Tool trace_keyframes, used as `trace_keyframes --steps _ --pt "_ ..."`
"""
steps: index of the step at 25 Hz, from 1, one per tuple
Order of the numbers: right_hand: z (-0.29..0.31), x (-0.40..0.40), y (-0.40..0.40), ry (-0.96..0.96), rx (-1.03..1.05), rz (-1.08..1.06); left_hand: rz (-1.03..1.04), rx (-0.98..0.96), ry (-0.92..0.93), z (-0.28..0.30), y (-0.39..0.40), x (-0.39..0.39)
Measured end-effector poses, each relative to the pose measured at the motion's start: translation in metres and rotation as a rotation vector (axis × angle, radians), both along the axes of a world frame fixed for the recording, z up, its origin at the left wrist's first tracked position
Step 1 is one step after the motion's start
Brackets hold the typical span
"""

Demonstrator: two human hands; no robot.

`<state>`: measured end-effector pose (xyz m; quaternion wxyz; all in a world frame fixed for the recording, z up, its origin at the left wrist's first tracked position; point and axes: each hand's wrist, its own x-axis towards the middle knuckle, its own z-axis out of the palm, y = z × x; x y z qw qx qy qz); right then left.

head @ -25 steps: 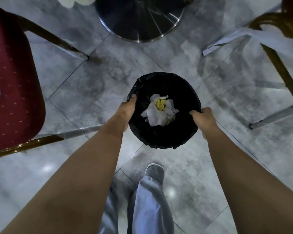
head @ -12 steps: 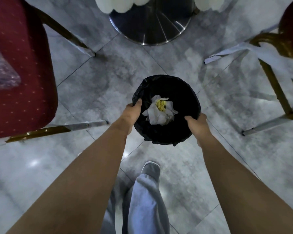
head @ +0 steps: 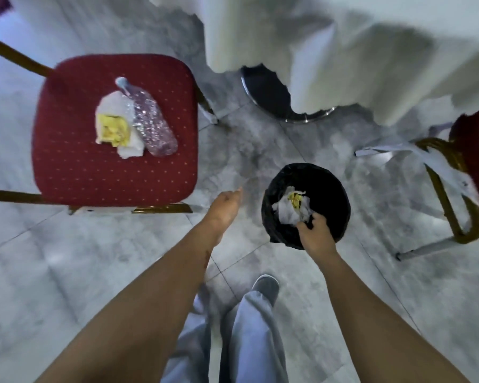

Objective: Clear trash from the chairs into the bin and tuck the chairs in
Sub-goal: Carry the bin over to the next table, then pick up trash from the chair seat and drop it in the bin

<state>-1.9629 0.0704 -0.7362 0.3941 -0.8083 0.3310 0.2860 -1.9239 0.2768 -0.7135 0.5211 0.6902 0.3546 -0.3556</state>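
A black-lined bin [head: 332, 186] stands on the floor at centre right, with crumpled white and yellow paper [head: 292, 207] inside. My right hand [head: 314, 234] grips the bin's near rim. My left hand [head: 224, 205] hangs free to the left of the bin, fingers loosely apart, holding nothing. At the left stands a red chair [head: 75, 172] with a gold frame. On its seat lie a crushed clear plastic bottle [head: 151, 123] and a white and yellow wrapper [head: 114, 128], side by side and touching.
A table with a white cloth [head: 329, 45] and a round chrome base [head: 271, 103] stands at the top. A second red chair [head: 476, 150] with white paper strips on its gold frame is at the right edge. My legs and a grey shoe [head: 264, 286] are below the bin.
My left hand has let go of the bin's rim and moved left. The view has swung up and left, bringing the left chair's seat and its trash into view. The right hand still holds the rim.
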Motion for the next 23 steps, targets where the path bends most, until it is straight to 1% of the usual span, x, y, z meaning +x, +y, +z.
trace_keyframes --steps 4,7,9,12,16,19,23 --pt "0.048 0.015 0.082 -0.083 -0.021 0.137 0.094 0.017 -0.203 0.045 0.055 -0.009" --pt "0.068 0.040 0.140 -0.127 -0.005 0.225 0.147 0.157 -0.335 0.066 0.103 0.001" --pt "0.073 0.062 0.184 -0.174 0.029 0.260 0.193 0.243 -0.373 0.070 0.147 0.011" --pt "0.073 0.093 0.243 -0.221 0.038 0.303 0.236 0.318 -0.335 0.060 0.211 0.023" --pt "0.060 0.124 0.298 -0.229 0.042 0.353 0.256 0.385 -0.260 0.041 0.268 0.044" --pt "0.045 0.146 0.319 -0.231 -0.003 0.386 0.268 0.356 -0.210 0.027 0.289 0.067" --pt "0.030 0.172 0.334 -0.217 -0.056 0.422 0.269 0.297 -0.193 0.009 0.301 0.101"
